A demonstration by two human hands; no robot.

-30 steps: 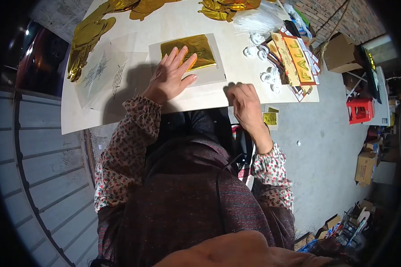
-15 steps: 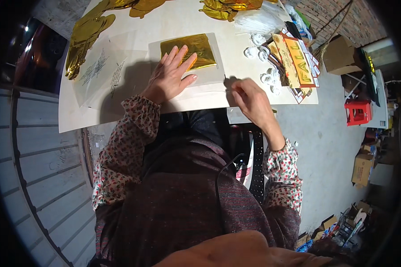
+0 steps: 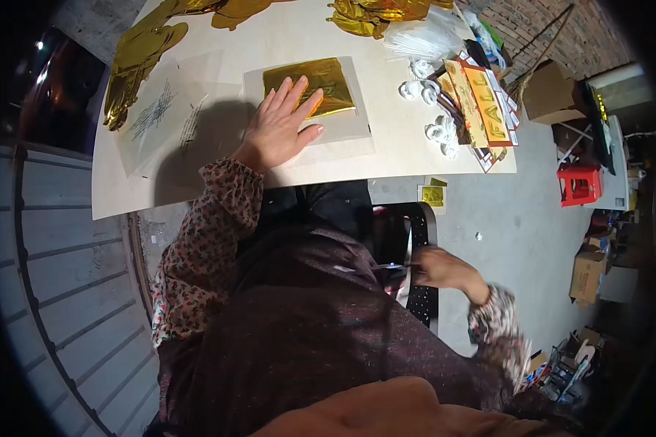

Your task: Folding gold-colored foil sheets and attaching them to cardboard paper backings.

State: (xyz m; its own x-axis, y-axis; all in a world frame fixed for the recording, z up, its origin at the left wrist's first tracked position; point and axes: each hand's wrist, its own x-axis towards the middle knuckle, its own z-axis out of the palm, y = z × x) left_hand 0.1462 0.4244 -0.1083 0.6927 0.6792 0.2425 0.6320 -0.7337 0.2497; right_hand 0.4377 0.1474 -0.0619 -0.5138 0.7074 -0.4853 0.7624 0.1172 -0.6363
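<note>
My left hand (image 3: pixel 279 125) lies flat with spread fingers over a square of folded gold foil (image 3: pixel 326 76). That foil is inside a transparent plastic sleeve (image 3: pixel 358 138) near the table's front edge. Off the table, beside my lap, is my right hand (image 3: pixel 448 271), its fingers smeared by motion. A thin pale thing shows by its fingertips, too blurred to name. To the left on the table lie transparent printed bags (image 3: pixel 157 116). A gold foil piece (image 3: pixel 135 76) rests at the left edge, and more gold foil (image 3: pixel 375 18) is heaped at the far side.
White ribbon rolls (image 3: pixel 441 132), printed cards (image 3: pixel 481 109) and a stack of transparent sleeves (image 3: pixel 423 40) sit at the table's right. A black perforated chair (image 3: pixel 424 295) stands beside me. Beyond are a red stool (image 3: pixel 580 185) and cardboard boxes (image 3: pixel 550 93); a gold packet (image 3: pixel 432 195) lies below the table edge.
My right hand has left the table's front edge and moved down and slightly right, beside my lap. My left hand stays pressed on the foil packet.
</note>
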